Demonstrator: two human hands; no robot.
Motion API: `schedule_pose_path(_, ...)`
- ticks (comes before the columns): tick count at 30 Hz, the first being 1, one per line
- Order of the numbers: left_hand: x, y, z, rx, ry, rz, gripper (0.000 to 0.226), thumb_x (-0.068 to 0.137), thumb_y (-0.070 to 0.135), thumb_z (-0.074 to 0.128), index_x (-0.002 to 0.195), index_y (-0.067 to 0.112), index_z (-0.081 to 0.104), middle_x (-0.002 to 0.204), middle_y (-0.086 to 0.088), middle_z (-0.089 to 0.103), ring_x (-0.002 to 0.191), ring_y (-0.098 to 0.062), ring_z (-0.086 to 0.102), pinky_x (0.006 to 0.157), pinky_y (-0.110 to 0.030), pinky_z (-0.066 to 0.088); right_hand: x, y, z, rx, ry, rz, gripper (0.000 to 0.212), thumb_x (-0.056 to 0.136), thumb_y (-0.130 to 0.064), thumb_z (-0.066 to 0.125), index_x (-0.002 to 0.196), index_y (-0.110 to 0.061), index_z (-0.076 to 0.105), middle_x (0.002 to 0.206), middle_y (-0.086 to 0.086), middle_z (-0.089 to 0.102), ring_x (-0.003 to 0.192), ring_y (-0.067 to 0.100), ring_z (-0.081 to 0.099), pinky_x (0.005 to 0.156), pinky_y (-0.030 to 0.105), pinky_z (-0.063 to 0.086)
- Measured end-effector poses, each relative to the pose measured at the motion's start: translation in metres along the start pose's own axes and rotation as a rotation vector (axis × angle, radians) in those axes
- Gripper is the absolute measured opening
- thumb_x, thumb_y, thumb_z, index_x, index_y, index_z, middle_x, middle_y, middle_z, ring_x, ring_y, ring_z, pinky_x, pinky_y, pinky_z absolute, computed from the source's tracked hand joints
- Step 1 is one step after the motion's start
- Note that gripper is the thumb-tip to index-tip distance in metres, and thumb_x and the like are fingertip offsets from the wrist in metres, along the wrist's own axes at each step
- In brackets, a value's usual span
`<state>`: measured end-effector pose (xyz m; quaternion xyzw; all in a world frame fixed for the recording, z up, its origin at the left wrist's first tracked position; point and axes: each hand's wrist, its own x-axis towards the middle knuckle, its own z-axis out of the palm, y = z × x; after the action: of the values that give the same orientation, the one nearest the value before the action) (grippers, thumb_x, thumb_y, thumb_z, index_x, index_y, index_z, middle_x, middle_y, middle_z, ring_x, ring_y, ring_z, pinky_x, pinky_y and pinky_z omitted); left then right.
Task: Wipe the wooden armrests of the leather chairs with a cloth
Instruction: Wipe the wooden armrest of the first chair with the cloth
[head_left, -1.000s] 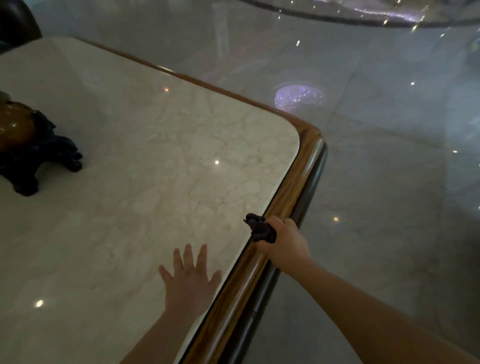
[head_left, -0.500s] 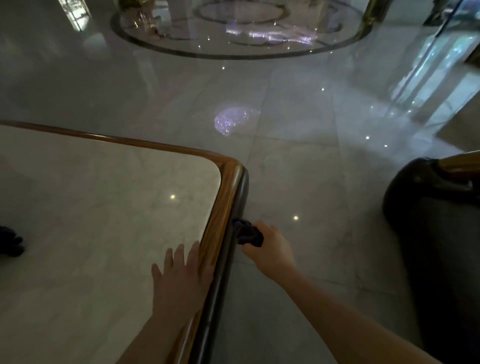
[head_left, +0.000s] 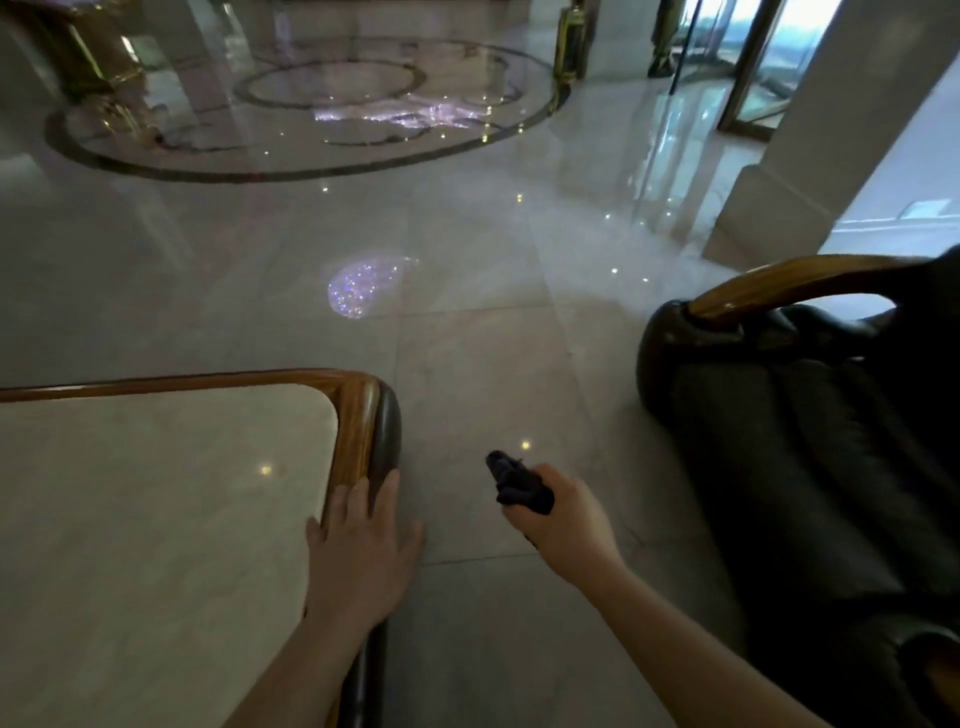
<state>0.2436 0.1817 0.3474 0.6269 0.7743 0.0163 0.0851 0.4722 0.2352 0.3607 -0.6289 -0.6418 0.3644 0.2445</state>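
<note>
The right hand (head_left: 563, 525) is no longer being held at the wooden edge of the surface (head_left: 358, 415); half a second ago it was touching that edge, and now it is being carried over the bare floor (head_left: 467, 338) at lower centre of the frame, well apart from the edge. The view is also being swung rightward: the chair (head_left: 800, 467) is being shown far more fully at the right of the frame, and its armrest (head_left: 789, 283) is now being seen as a curved wooden rail at upper right. This is being judged as the move away from the surface and toward the chair, so the wiping of the armrest is not yet being done.

The cloth (head_left: 519, 486) is being held bunched in the right hand, whose grip is closed around it, with a dark wad sticking out beyond the fingers toward the top of the frame. The cloth is touching nothing else and is well apart from the armrest.

The left hand (head_left: 363, 551) is being laid flat and open on the corner edge of the surface at lower centre-left, fingers spread, with nothing being held.
</note>
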Motion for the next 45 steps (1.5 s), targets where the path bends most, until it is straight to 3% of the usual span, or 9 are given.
schedule_pose_path(2, 0.005, 0.015, -0.003, 0.003, 0.000, 0.078, 0.071, 0.095, 0.065, 0.020, 0.156, 0.031, 0.006, 0.163, -0.006, 0.019, 0.150, -0.028, 0.013, 0.115, -0.056, 0.020, -0.015, 0.010, -0.017, 0.000, 0.058, 0.038, 0.022, 0.081, -0.038, 0.076, 0.085, -0.022, 0.060, 0.076, 0.003, 0.064, 0.066, 0.018, 0.060, 0.053, 0.027, 0.039)
schedule_pose_path(5, 0.011, 0.039, -0.007, 0.014, -0.026, 0.199, 0.073, 0.094, 0.066, 0.022, 0.156, 0.031, 0.008, 0.163, -0.006, 0.019, 0.150, -0.028, 0.011, 0.117, -0.055, 0.019, -0.042, 0.024, -0.041, 0.042, 0.147, 0.143, 0.024, 0.082, -0.038, 0.076, 0.089, -0.020, 0.063, 0.074, 0.001, 0.067, 0.066, 0.015, 0.063, 0.060, 0.034, 0.050)
schedule_pose_path(10, 0.005, 0.088, -0.016, 0.046, -0.008, 0.405, 0.073, 0.092, 0.066, 0.027, 0.155, 0.029, 0.015, 0.158, -0.009, 0.028, 0.144, -0.032, 0.025, 0.112, -0.056, 0.025, -0.102, 0.049, -0.076, 0.120, 0.320, 0.262, 0.020, 0.081, -0.037, 0.078, 0.093, -0.030, 0.063, 0.075, -0.002, 0.070, 0.065, 0.016, 0.067, 0.064, 0.043, 0.058)
schedule_pose_path(14, -0.015, 0.143, -0.018, 0.052, -0.056, 0.558, 0.075, 0.091, 0.067, 0.020, 0.155, 0.031, 0.009, 0.162, -0.006, 0.022, 0.147, -0.030, 0.019, 0.113, -0.056, 0.024, -0.156, 0.074, -0.109, 0.123, 0.471, 0.354, 0.023, 0.080, -0.038, 0.077, 0.097, -0.027, 0.065, 0.078, -0.001, 0.071, 0.066, 0.016, 0.069, 0.067, 0.047, 0.058)
schedule_pose_path(21, -0.075, 0.272, -0.010, 0.001, -0.046, 0.828, 0.073, 0.092, 0.066, 0.029, 0.155, 0.033, 0.013, 0.162, -0.007, 0.023, 0.148, -0.028, 0.019, 0.113, -0.052, 0.024, -0.262, 0.139, -0.186, 0.217, 0.743, 0.476, 0.021, 0.080, -0.040, 0.078, 0.096, -0.036, 0.066, 0.083, -0.010, 0.072, 0.076, 0.005, 0.067, 0.072, 0.038, 0.059)
schedule_pose_path(26, -0.141, 0.372, 0.025, 0.007, -0.118, 0.972, 0.072, 0.092, 0.068, 0.025, 0.155, 0.037, 0.006, 0.164, -0.003, 0.015, 0.151, -0.026, 0.008, 0.117, -0.053, 0.014, -0.349, 0.211, -0.237, 0.233, 0.890, 0.545, 0.022, 0.081, -0.044, 0.078, 0.099, -0.041, 0.065, 0.086, -0.019, 0.069, 0.080, -0.007, 0.063, 0.063, 0.013, 0.049)
schedule_pose_path(29, -0.187, 0.428, 0.052, 0.044, -0.168, 1.059, 0.072, 0.092, 0.068, 0.021, 0.154, 0.039, 0.002, 0.165, 0.000, 0.011, 0.152, -0.022, 0.003, 0.119, -0.054, 0.010, -0.400, 0.253, -0.258, 0.234, 0.952, 0.607, 0.022, 0.080, -0.046, 0.078, 0.095, -0.047, 0.063, 0.086, -0.022, 0.069, 0.084, -0.015, 0.060, 0.059, 0.005, 0.044)
schedule_pose_path(37, -0.261, 0.527, 0.108, 0.144, -0.260, 1.205, 0.072, 0.093, 0.066, 0.026, 0.155, 0.037, 0.005, 0.165, -0.002, 0.012, 0.152, -0.023, 0.002, 0.120, -0.054, 0.009, -0.487, 0.336, -0.294, 0.355, 1.058, 0.788, 0.019, 0.077, -0.044, 0.080, 0.090, -0.042, 0.066, 0.082, -0.023, 0.071, 0.079, -0.012, 0.062, 0.059, 0.009, 0.043)
schedule_pose_path(45, -0.264, 0.608, 0.154, 0.241, -0.324, 1.300, 0.072, 0.095, 0.066, 0.024, 0.156, 0.035, 0.002, 0.166, -0.002, 0.010, 0.152, -0.023, -0.001, 0.120, -0.054, 0.008, -0.486, 0.406, -0.311, 0.454, 1.097, 0.924, 0.021, 0.076, -0.043, 0.081, 0.091, -0.039, 0.067, 0.082, -0.024, 0.071, 0.078, -0.006, 0.065, 0.063, 0.016, 0.047)
